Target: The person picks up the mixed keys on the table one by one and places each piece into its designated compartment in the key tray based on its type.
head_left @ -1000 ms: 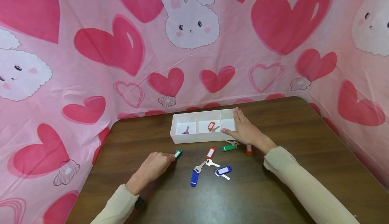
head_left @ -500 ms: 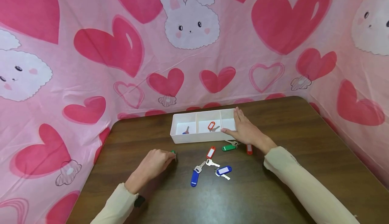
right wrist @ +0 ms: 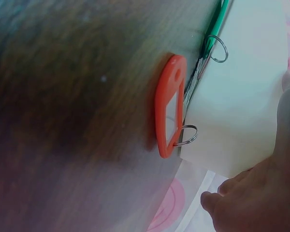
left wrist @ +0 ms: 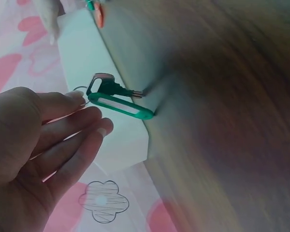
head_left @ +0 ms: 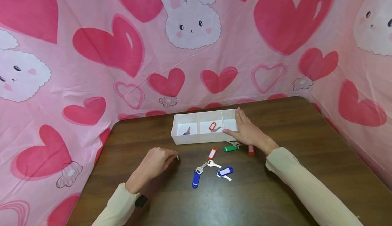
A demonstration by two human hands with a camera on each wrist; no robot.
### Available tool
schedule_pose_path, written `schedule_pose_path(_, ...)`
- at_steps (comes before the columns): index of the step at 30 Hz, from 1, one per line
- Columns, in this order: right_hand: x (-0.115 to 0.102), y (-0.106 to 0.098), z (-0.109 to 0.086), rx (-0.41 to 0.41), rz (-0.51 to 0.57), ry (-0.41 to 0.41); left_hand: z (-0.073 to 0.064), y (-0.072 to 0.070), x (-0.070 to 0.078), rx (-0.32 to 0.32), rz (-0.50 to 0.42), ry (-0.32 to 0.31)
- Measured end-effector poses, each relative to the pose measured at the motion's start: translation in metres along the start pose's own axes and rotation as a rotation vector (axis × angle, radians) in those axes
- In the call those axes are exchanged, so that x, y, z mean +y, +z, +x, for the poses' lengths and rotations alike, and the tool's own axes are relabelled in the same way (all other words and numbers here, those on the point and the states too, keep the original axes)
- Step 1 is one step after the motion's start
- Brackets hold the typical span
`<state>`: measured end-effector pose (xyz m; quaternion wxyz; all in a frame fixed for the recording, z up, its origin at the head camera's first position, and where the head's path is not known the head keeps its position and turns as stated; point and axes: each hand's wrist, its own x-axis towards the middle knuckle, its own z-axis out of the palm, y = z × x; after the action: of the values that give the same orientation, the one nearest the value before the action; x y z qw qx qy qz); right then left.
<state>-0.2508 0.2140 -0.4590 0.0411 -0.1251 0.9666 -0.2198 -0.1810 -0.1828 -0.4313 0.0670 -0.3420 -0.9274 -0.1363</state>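
Note:
My left hand point(head_left: 154, 164) is just above the table, left of the loose keys. In the left wrist view, its thumb and finger pinch the metal ring of a key point(left wrist: 105, 86) with a green tag point(left wrist: 123, 107); both hang free of the fingers. My right hand point(head_left: 249, 132) rests on the right end of a white tray point(head_left: 199, 139) with three compartments, its fingers straight and its thumb over the front wall. A key with a blue tag point(head_left: 187, 132) lies in the left compartment, and one with a red tag point(head_left: 212, 126) in the middle.
Before the tray lie keys with a red tag point(head_left: 212, 153), a green tag point(head_left: 230, 148) and blue tags point(head_left: 195, 179) point(head_left: 225, 172). Another red tag point(right wrist: 170, 107) lies beside the tray's front wall, near my right wrist. A pink patterned cloth point(head_left: 190, 62) hangs behind the table.
The green tag, earlier visible beyond my left fingertips, has turned down and out of the head view. My left hand rises slightly with the key. My right hand and the tray stay put.

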Motion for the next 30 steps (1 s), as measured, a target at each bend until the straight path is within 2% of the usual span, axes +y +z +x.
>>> schedule_pose_path(10, 0.0, 0.0, 0.001, 0.007, -0.002, -0.003, 0.007, -0.003, 0.003, 0.015, -0.02, -0.037)
schedule_pose_path(20, -0.001, 0.0, 0.001, 0.0, -0.002, 0.001, 0.009, -0.007, 0.001, -0.026, -0.18, -0.129)
schedule_pose_path(25, -0.001, 0.0, 0.001, -0.006, -0.008, 0.002, 0.011, -0.009, 0.0, -0.038, -0.248, -0.146)
schedule_pose_path(30, -0.001, 0.0, -0.001, -0.01, -0.007, 0.008, 0.012, -0.011, 0.001, -0.015, -0.288, -0.148)
